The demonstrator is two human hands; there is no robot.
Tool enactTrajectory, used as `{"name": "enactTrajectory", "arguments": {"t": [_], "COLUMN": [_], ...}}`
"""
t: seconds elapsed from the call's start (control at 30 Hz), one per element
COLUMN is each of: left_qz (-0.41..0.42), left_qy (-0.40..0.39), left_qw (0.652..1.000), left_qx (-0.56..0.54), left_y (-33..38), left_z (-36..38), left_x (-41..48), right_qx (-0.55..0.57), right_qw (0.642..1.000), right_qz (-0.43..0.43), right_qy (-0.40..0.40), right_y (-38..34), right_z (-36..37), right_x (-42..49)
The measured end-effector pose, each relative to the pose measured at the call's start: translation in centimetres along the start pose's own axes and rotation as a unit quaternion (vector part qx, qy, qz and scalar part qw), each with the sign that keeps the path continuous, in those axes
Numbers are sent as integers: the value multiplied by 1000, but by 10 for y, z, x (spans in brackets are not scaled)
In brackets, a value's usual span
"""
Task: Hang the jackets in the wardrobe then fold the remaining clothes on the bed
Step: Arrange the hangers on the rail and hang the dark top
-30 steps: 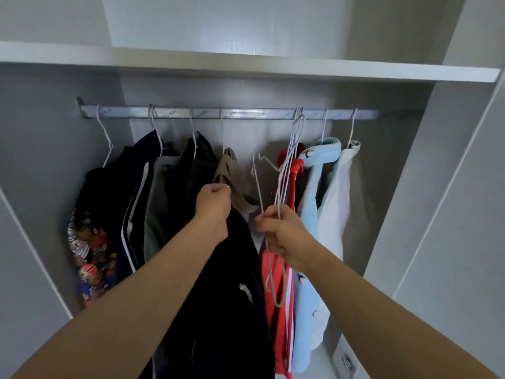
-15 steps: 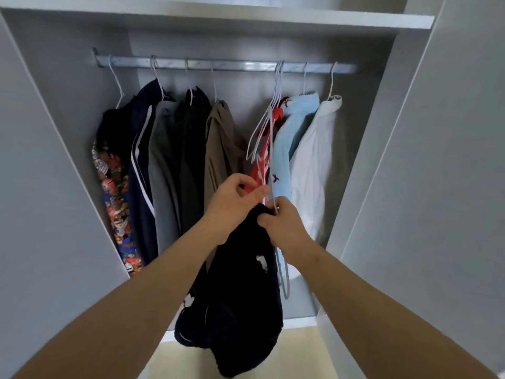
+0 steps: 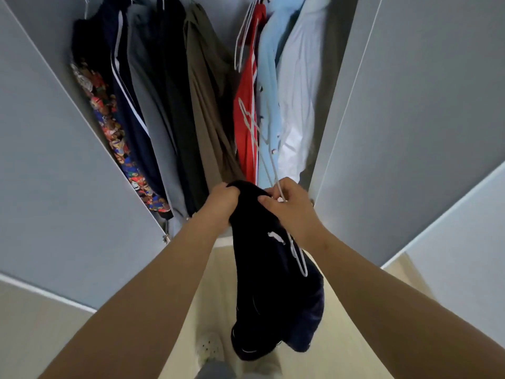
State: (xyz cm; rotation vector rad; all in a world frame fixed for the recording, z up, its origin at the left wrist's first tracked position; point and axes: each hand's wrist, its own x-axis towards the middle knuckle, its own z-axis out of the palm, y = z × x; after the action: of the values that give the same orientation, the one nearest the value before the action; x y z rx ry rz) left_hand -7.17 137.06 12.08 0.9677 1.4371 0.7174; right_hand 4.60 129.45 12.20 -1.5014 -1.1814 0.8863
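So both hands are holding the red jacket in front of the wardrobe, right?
No, the jacket is wrong. In the head view the left hand and right hand are holding the dark jacket in front of the wardrobe; the red jacket hangs inside.

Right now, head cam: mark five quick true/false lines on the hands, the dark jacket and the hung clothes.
1. The left hand grips the top of the navy jacket. True.
2. The right hand is empty. False: it holds a white wire hanger.
3. The navy jacket hangs among the wardrobe clothes. False: it dangles from both hands, in front of them.
4. A red garment hangs between the brown jacket and the light blue garment. True.
5. The white shirt hangs far left. False: far right.
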Motion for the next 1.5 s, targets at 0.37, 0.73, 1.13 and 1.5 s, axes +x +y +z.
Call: {"name": "enactTrajectory", "arguments": {"t": [0.37,0.73,1.13,1.5], "left_qz": [-147,-187,13,189], "left_qy": [21,123,38,-160], "left_qw": [986,975,952,913], "left_qx": [-82,17,303,325], "left_y": [-72,-117,-107,-75], "left_z": [-9,-65,-69,-31], "left_x": [-14,17,-1,-40], "right_qx": [15,73,-33,58], "right_qw": [974,945,947,962], "right_qz": [208,304,320,265], "right_qy": [86,92,-15,-19], "right_y": [59,95,91,62], "right_z": [-6,-18,12,47], "right_x": [-44,-67,-64,-47]}}
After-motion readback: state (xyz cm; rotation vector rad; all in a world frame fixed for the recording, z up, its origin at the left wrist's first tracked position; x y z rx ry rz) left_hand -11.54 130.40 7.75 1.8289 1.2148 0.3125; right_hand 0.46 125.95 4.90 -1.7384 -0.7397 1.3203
